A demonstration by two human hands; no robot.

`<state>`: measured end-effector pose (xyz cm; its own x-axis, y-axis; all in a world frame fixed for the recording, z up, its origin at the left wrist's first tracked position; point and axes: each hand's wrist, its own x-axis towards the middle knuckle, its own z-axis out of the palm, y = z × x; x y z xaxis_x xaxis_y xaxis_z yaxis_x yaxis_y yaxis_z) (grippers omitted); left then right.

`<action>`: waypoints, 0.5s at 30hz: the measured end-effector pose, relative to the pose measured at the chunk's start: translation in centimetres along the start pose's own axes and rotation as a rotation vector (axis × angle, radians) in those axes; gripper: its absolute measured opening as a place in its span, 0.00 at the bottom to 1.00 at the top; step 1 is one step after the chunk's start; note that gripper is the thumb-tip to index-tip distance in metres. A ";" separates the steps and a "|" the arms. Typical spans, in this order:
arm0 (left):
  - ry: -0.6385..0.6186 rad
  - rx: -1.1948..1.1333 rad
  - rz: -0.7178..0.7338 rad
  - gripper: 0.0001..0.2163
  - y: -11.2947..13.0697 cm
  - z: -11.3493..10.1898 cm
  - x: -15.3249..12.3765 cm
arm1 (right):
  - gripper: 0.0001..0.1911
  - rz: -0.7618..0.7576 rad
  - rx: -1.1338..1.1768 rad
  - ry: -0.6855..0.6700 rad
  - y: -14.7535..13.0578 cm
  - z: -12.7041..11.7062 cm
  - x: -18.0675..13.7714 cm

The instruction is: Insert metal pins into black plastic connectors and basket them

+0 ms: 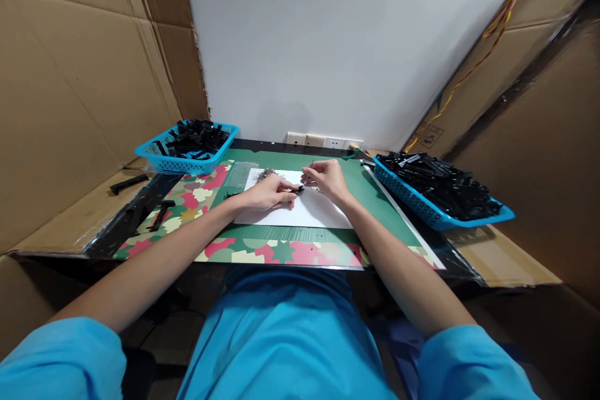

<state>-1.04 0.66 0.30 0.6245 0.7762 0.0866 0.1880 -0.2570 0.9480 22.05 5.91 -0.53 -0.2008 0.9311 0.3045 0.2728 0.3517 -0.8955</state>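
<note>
Over a white sheet [319,215] on the table, my left hand [269,192] is closed on a small black plastic part [300,189], whose end sticks out past the fingertips. Close by on the right, my right hand [328,176] pinches a thin metal tool [307,177], its tip down at the black part. The tool's exact kind is too small to make out. Behind my left hand lies a pile of tiny metal pieces [266,173], partly hidden by the hand. A clear plastic bag [244,170] lies beside the pile.
A blue basket [187,165] of black parts stands at the back left, another blue basket [434,219] at the right. Loose black parts [162,215] lie on the patterned mat [281,252]. Cardboard walls flank both sides; sockets [315,140] line the back wall.
</note>
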 end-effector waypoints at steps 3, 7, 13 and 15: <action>-0.027 0.005 0.009 0.19 0.0 -0.1 0.0 | 0.21 0.027 -0.031 0.005 0.6 0.4 0.1; -0.024 0.033 0.029 0.16 -0.1 -0.1 0.1 | 0.21 0.032 0.004 0.024 0.7 0.3 0.1; -0.035 0.070 0.029 0.14 -0.1 -0.2 0.1 | 0.21 0.004 -0.015 0.036 0.8 0.4 0.1; -0.033 0.061 0.020 0.15 0.0 -0.1 0.1 | 0.21 0.001 -0.057 0.037 0.8 0.5 0.1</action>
<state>-1.06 0.74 0.35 0.6530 0.7515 0.0944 0.2203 -0.3078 0.9256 21.82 6.29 -1.39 -0.1657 0.9339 0.3167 0.3267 0.3550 -0.8759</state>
